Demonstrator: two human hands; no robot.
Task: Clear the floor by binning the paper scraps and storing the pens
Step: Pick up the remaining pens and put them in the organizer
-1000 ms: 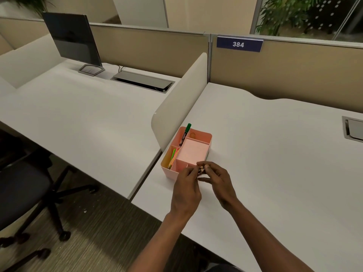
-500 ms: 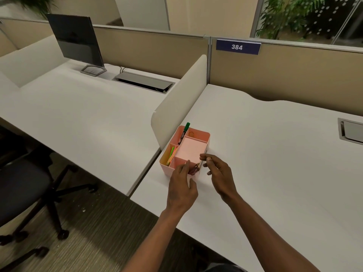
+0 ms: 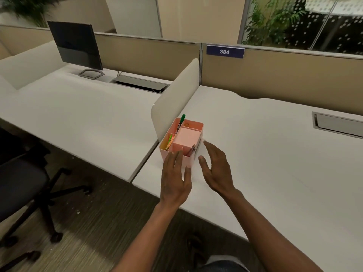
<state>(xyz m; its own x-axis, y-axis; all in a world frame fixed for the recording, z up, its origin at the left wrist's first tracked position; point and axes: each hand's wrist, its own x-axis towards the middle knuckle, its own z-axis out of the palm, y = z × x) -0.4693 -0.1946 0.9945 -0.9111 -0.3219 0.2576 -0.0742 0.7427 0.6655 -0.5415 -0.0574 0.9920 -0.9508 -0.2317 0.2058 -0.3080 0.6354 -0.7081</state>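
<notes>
Hovering empty: left hand fingers spread, tips over near wall of pink desk organiser, contact unclear; right hand open, fingers loose, just beside organiser's right side. Pens: reddish cluster leaning in near-right compartment. Green-capped marker: tilted in far-left compartment. Yellow-green sticks: left compartment. Organiser: on white desk, against low divider panel. Paper scraps: small white bits on carpet beside office chair.

Pens upright in pink organizer
</notes>
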